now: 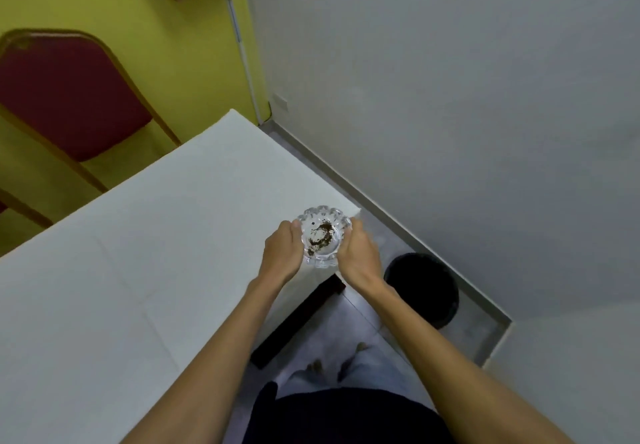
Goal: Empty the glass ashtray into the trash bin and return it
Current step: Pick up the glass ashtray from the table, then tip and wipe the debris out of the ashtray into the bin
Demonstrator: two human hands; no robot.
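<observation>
A clear glass ashtray (322, 235) with a scalloped rim holds dark ash and crumbs. It is at the right corner of the white table (156, 253), level and upright. My left hand (282, 253) grips its left side and my right hand (356, 253) grips its right side. Whether it rests on the table or is just above it I cannot tell. A black round trash bin (424, 287) stands on the floor to the right of and below the table corner, its mouth dark and open.
A red padded chair (65, 97) with a wooden frame stands beyond the table against the yellow wall. A grey wall runs along the right. The grey tiled floor (367, 312) shows between table and bin, with my legs and feet below.
</observation>
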